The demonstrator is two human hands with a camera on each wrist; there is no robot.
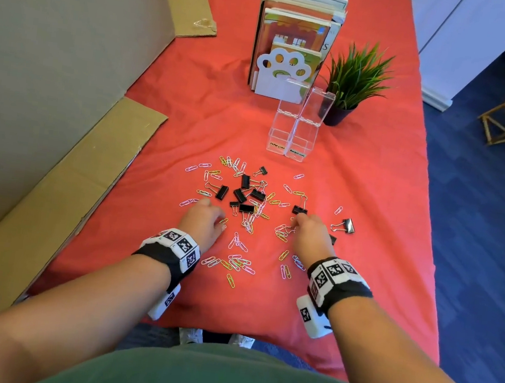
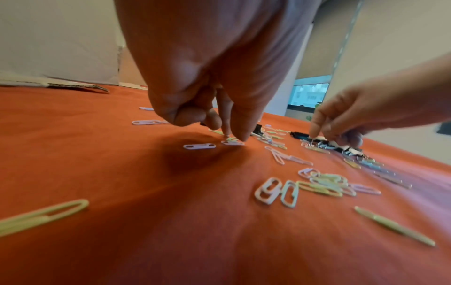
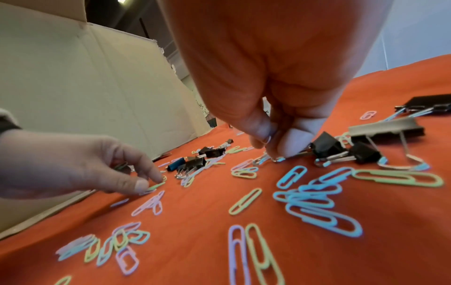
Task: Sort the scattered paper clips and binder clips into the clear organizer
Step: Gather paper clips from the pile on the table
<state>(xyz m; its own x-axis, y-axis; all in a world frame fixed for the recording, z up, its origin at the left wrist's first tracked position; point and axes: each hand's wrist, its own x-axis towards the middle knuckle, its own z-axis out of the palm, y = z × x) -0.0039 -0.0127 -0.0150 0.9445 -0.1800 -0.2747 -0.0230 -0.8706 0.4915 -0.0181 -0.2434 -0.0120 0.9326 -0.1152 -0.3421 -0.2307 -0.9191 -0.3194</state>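
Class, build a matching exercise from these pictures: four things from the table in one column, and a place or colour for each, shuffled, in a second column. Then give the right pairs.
Column one:
1. clear organizer
2. potted plant
3. binder clips
4. books

Column two:
A. black, scattered among the paper clips
B. green leaves, dark pot, right of the books
C. standing upright behind a white paw-shaped bookend
D. empty, lids open, just beyond the scattered clips

Pairs: 1-D, 2-B, 3-A, 4-C
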